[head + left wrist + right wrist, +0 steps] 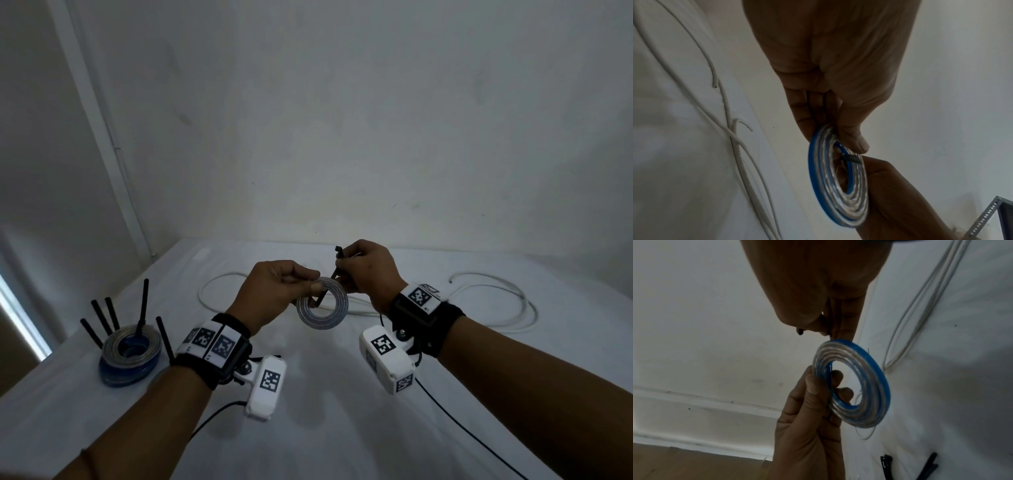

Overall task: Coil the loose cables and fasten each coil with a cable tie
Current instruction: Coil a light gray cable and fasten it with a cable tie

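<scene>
Here, left hand (pixel 274 291) fingers pinching coil (pixel 322 305), right hand (pixel 368 270) fingers gripping cable tie (pixel 337 265).

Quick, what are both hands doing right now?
Left hand: pinching the cable coil.
Right hand: gripping the black cable tie, threaded through the coil.

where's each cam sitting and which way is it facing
Head: worn on the head, facing forward and down at the table; both forearms, left hand and right hand show.
Left wrist: looks along the left hand at the coil it pinches; the right hand shows below it.
Right wrist: looks along the right hand holding the cable tie; the left hand shows.
All three share the coil; each also shows white cable on the table.
</scene>
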